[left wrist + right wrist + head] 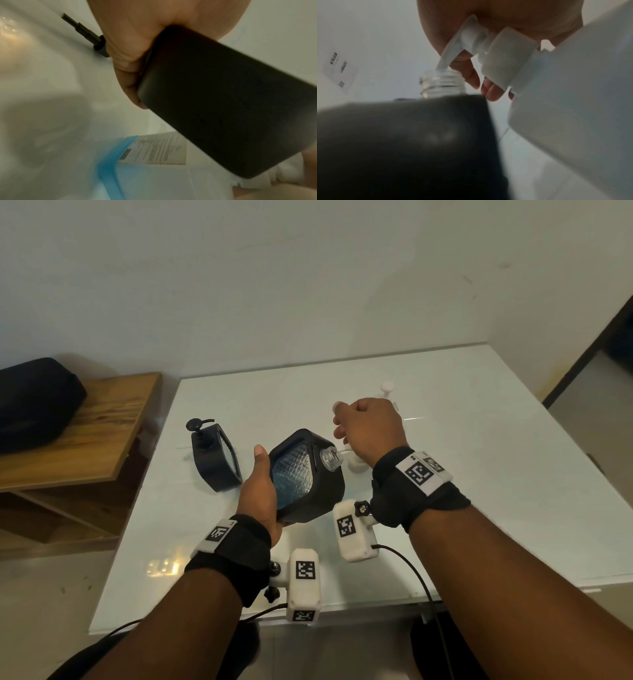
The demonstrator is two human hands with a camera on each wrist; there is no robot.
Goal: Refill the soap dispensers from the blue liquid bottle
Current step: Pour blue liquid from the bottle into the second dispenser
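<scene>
My left hand (260,484) grips a black soap dispenser (308,481) and holds it tilted above the white table (462,508). Its pump is off and its clear threaded neck (330,458) is open; blue liquid shows behind the ribbed window. My right hand (370,429) curls over the white pump head (471,35) of the refill bottle (573,94). The nozzle (443,62) points into the neck (441,83). In the left wrist view the refill bottle (109,169) shows blue liquid and a printed label. My right hand hides most of it from the head camera.
A second black dispenser (214,460) with its pump on stands at the left of the table. A loose black pump with its tube (85,32) lies on the table. Another white pump top (387,386) shows behind my right hand. A black bag (34,402) sits on a wooden shelf (102,440) at the left.
</scene>
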